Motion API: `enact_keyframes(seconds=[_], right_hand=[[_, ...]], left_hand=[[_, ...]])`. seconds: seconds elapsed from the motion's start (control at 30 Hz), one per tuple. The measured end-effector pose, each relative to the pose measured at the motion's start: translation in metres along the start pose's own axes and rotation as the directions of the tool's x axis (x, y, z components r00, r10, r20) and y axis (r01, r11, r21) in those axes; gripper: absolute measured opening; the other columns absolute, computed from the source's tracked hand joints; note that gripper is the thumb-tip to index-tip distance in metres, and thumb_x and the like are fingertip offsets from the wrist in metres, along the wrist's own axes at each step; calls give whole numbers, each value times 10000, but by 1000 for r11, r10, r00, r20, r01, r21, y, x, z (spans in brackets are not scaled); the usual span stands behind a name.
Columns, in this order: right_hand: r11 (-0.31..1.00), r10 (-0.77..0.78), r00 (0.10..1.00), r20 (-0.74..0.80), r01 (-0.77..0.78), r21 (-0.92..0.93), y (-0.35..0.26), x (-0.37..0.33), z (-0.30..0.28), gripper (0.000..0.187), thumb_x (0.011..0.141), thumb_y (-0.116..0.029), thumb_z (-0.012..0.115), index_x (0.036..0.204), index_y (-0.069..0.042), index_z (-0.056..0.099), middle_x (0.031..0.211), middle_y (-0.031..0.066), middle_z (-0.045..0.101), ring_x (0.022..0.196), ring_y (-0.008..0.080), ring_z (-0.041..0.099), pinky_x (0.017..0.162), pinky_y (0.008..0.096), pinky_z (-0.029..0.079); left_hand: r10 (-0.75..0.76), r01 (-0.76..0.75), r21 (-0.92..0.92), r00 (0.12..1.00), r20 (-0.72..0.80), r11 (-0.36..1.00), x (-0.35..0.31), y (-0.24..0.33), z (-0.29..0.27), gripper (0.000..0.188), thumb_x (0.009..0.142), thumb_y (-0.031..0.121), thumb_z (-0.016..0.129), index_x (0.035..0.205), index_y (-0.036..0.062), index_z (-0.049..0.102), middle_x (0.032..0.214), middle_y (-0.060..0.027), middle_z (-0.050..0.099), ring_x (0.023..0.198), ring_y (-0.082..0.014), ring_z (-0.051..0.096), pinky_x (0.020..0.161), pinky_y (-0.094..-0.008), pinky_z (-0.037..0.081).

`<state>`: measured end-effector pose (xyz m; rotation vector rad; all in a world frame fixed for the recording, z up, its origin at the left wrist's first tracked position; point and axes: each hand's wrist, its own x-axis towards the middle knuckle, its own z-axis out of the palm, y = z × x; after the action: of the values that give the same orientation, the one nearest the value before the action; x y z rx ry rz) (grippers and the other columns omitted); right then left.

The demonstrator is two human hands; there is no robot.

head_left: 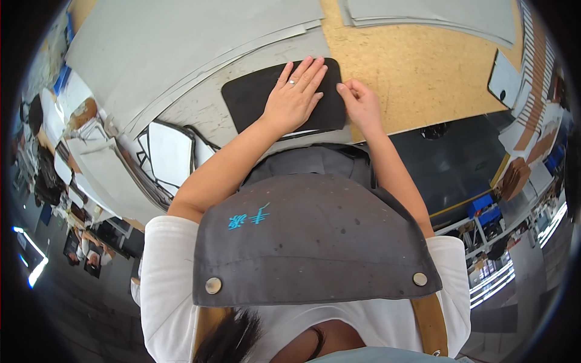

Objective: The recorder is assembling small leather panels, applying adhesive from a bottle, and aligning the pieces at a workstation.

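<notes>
A flat black panel [251, 97] with rounded corners lies on grey sheet material in front of me. My left hand [295, 91] rests flat on top of it, fingers stretched out, a ring on one finger. At the panel's right edge is my right hand [361, 104], its fingers curled and the thumb and forefinger pinched together on that edge. A thin white strip [299, 134] shows under the panel's near edge.
Large grey sheets [200, 48] lie stacked at the far left, with more grey sheets [423, 15] at the far right. White pieces with black borders [171, 154] are piled on the left. A white card-like piece [504, 78] lies on the yellowish board [411, 78] at right.
</notes>
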<state>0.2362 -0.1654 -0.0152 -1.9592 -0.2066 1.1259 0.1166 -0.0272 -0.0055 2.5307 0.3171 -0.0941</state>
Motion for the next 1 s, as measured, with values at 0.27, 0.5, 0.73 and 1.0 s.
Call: enact_keyframes(seconds=[0.27,0.5,0.73,1.0], right_hand=[[993,105,993,47,-107,53,-9,0,-3,206,858,-179,587,714,-34,560,523,-62,455,482,11,334,443,210,271],[998,-3,1000,14,3,-59,-5,1,-3,219,876,-195,573,717,-45,552,544,-66,448,483,11,377,438,193,293],[991,-90,995,-30,87,-97,1,2,5,195,793,-225,595,728,-42,575,547,80,543,479,194,505,483,314,393],[983,-102,994,-49,93,-159,-9,-3,2,203,777,-265,582,743,-65,596,610,88,596,560,245,580,519,353,446]], left_hand=[[-212,214,28,976,-47,977,-77,-51,-26,533,857,156,517,1349,56,337,1419,-78,316,1311,-244,292,1069,-404,224],[-412,409,-52,900,-140,911,-92,-57,-30,518,882,116,456,1369,47,293,1420,-92,317,1316,-255,289,1081,-490,80],[-1,1,-1,1000,8,1000,-29,-5,-26,457,815,77,533,1262,54,442,1349,-79,403,1272,-217,350,1056,-416,193],[162,-203,237,970,180,950,10,9,-11,483,867,197,508,1324,101,388,1401,-16,347,1243,-174,377,1028,-370,253]])
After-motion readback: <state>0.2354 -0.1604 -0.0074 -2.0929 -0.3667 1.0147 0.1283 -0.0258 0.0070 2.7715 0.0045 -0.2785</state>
